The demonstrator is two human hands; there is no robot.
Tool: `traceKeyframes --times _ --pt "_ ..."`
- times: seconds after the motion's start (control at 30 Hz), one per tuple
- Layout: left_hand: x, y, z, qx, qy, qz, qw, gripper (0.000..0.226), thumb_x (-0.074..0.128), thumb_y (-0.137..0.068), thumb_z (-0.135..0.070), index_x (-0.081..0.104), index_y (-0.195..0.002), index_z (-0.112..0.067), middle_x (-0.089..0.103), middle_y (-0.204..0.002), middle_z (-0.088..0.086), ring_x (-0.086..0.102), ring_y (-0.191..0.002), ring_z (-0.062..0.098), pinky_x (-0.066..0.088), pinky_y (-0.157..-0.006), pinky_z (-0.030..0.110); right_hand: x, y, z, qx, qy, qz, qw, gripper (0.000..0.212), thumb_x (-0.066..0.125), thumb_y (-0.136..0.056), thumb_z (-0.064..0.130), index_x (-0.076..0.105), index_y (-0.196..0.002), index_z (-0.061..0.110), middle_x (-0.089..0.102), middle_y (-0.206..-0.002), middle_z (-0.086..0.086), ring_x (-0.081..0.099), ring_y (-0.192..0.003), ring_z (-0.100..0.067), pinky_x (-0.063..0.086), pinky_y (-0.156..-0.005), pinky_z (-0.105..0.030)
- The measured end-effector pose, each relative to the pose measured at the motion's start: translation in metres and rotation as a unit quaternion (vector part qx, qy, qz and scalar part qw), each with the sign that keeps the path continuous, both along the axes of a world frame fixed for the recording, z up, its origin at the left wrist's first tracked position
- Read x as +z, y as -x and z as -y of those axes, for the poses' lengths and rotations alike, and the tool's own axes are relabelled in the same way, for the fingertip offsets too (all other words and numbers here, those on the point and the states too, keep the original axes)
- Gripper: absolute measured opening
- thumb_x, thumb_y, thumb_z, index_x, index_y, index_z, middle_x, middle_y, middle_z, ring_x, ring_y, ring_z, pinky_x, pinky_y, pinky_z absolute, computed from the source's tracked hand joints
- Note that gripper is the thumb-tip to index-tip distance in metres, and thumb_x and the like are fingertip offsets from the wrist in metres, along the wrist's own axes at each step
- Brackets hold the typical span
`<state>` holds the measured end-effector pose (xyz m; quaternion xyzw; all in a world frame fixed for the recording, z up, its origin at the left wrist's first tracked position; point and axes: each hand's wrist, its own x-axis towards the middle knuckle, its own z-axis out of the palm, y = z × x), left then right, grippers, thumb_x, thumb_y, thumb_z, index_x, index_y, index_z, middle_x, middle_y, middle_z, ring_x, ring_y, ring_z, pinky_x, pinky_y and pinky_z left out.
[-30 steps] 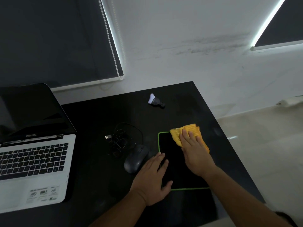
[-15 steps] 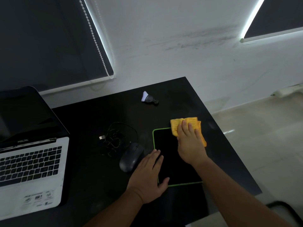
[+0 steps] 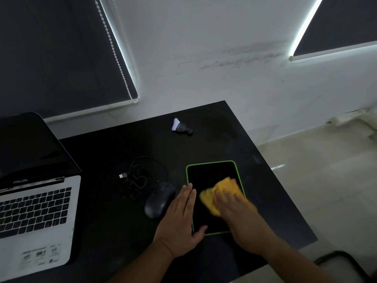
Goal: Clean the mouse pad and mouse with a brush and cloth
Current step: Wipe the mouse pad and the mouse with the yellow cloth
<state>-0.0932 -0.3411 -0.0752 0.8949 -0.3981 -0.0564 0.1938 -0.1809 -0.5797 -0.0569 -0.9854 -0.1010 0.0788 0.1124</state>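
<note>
Mouse pad (image 3: 210,178): black, green-edged, flat on black desk (image 3: 114,144), near right front edge, long axis running near-to-far. Pinned at near-left corner by left hand (image 3: 179,223), palm down, fingers (image 3: 188,198) straight and spread flat across left border, thumb on near edge, gripping nothing. Right hand (image 3: 238,213) pressed palm-down on yellow cloth (image 3: 222,190), fingers curled over it, motion-blurred, so exact grip hard to read; looks like a press more than a pinch. Cloth bunched on near-right half of pad, touching right green border.

Judged step: wiping pad with cloth, mid-stroke. Far-left part of pad bare and uncovered, lying up and left of right fingers. Key relation: remaining unwiped area sits beyond the cloth along pad's long axis, so next stroke probably away from body. Right hand nearer to it; left needed as anchor. Risk: pad sliding if left hand lifts.

Mouse (image 3: 160,199): black, off the pad, just beside left hand on its left side, long axis tilted far-right to near-left. Not touched. Left hand clearly nearer to it. Cable (image 3: 140,176) tangled just beyond, USB plug (image 3: 122,176) free at left.

Laptop (image 3: 36,211) open at far left, well apart. Brush (image 3: 180,127), small with white bristles, lying farther back near desk's rear, well apart from both hands, not in use.
</note>
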Motion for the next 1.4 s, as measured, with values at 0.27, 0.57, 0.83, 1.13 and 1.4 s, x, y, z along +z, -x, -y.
traceKeyframes --times 0.27,0.57,0.83,1.13,1.4 --pt "-0.004 -0.001 -0.002 0.010 0.012 -0.011 1.000 0.109 0.053 -0.094 -0.068 -0.017 -0.162 -0.021 -0.017 -0.172 0.011 -0.012 -0.159 0.025 0.014 -0.126 0.036 0.000 -0.087 -0.042 0.006 0.016 -0.011 1.000 0.071 0.040 -0.098 0.033 0.017 -0.163 0.019 0.009 -0.171 -0.003 0.000 -0.157 -0.029 0.009 -0.127 -0.051" --pt "0.000 -0.001 -0.002 0.001 -0.006 -0.032 0.999 0.104 0.041 -0.094 -0.074 -0.033 -0.154 -0.032 -0.029 -0.169 0.000 0.002 -0.159 0.024 0.023 -0.126 0.038 -0.003 -0.070 0.005 -0.162 -0.021 -0.021 0.986 0.066 0.033 -0.098 0.019 0.019 -0.161 0.006 0.004 -0.170 -0.012 0.003 -0.157 -0.035 0.016 -0.126 -0.054" --pt "-0.004 -0.001 -0.002 0.008 0.019 -0.039 0.999 0.107 0.048 -0.093 -0.072 -0.028 -0.157 -0.033 -0.021 -0.171 -0.001 0.003 -0.159 0.023 0.024 -0.126 0.038 -0.013 -0.067 -0.016 0.020 -0.056 0.041 0.997 0.066 0.034 -0.094 0.020 0.029 -0.158 0.007 0.015 -0.166 -0.009 0.015 -0.155 -0.030 0.010 -0.126 -0.040" --pt "-0.002 -0.002 0.000 0.010 0.007 -0.025 1.000 0.102 0.054 -0.092 -0.065 -0.003 -0.162 -0.019 -0.011 -0.172 0.012 -0.009 -0.159 0.026 0.020 -0.127 0.042 -0.008 -0.042 -0.034 -0.023 -0.063 0.000 0.998 0.069 0.032 -0.092 0.029 0.032 -0.158 0.010 0.017 -0.168 -0.008 0.012 -0.156 -0.029 0.015 -0.126 -0.046" --pt "-0.003 0.001 0.000 -0.018 -0.020 -0.014 1.000 0.095 0.052 -0.095 -0.066 0.017 -0.161 -0.008 0.013 -0.171 0.016 0.006 -0.159 0.030 0.020 -0.126 0.043 0.034 0.015 0.000 -0.057 -0.233 -0.069 0.968 0.041 0.048 -0.103 0.024 0.056 -0.141 0.037 0.062 -0.140 0.016 0.059 -0.126 -0.003 0.050 -0.103 -0.030"
